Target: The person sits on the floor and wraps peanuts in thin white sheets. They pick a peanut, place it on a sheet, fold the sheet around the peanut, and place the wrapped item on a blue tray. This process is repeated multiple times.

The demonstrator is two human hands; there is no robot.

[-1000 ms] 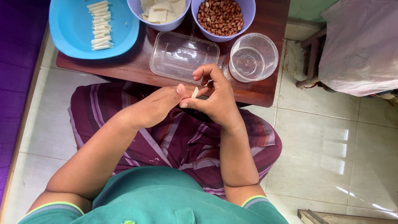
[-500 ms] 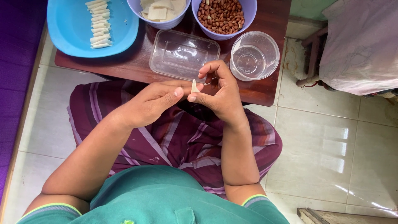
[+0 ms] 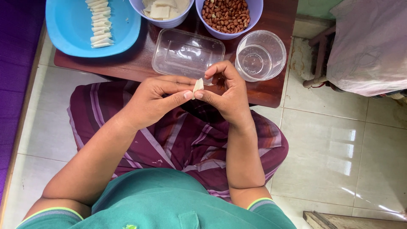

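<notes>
My left hand [image 3: 154,101] and my right hand [image 3: 224,95] meet over my lap, just in front of the low wooden table [image 3: 140,63]. Both pinch a small pale folded dough piece [image 3: 198,85] between thumbs and fingertips. On the table beyond it lie a clear rectangular plastic container [image 3: 186,53] and a round clear cup [image 3: 259,55]. A blue tray [image 3: 76,32] at the far left holds a row of folded pale pieces [image 3: 99,23]. One lilac bowl [image 3: 163,10] holds flat dough squares, and another [image 3: 229,17] holds peanuts.
I sit on a pale tiled floor [image 3: 339,140] in a striped maroon wrap. A purple mat [image 3: 15,63] runs along the left. A stool draped in pinkish cloth [image 3: 369,46] stands at the right, and a wooden edge [image 3: 352,220] shows at bottom right.
Both hands have kept working the small dough piece, shifting slightly toward the table; the fingers now pinch it upright between both thumbs.
</notes>
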